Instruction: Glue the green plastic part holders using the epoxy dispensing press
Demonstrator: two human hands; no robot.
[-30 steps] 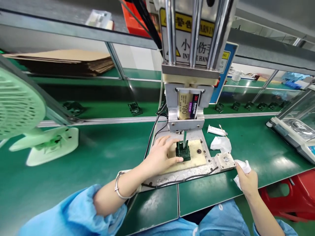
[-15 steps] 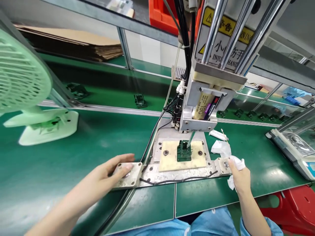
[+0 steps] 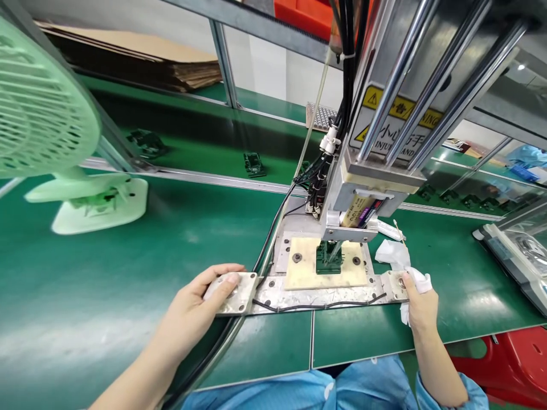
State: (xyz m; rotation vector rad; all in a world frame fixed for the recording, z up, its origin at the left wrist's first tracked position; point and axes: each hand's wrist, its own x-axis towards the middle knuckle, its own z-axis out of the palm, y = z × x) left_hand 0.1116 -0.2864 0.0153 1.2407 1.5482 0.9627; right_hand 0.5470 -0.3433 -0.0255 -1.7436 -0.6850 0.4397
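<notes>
My left hand (image 3: pixel 209 296) wraps around the metal button block (image 3: pixel 244 293) at the left end of the base plate, thumb over its button. At the other end, my right hand (image 3: pixel 421 304) has its thumb at the edge of the right button block (image 3: pixel 396 285). A crumpled white tissue (image 3: pixel 421 280) is held in its fingers. Between my hands, a dark green slotted part (image 3: pixel 328 259) sits on a cream fixture plate (image 3: pixel 299 276). The press head, holding a labelled glue cartridge (image 3: pixel 361 209), is right above it. Its clear nozzle (image 3: pixel 337 250) reaches down into the part.
A green fan (image 3: pixel 98 199) stands at left. Black cables (image 3: pixel 269 239) run past the left block. Behind lies a rail shelf with several green parts (image 3: pixel 254 164). More tissue (image 3: pixel 391 252) lies right of the fixture, near a scale (image 3: pixel 513 256). A red stool (image 3: pixel 513 364) is at lower right.
The press head and its nozzle have come down closer to the green part. My left thumb has settled over its button; my right hand stays at its block. The view has shifted slightly.
</notes>
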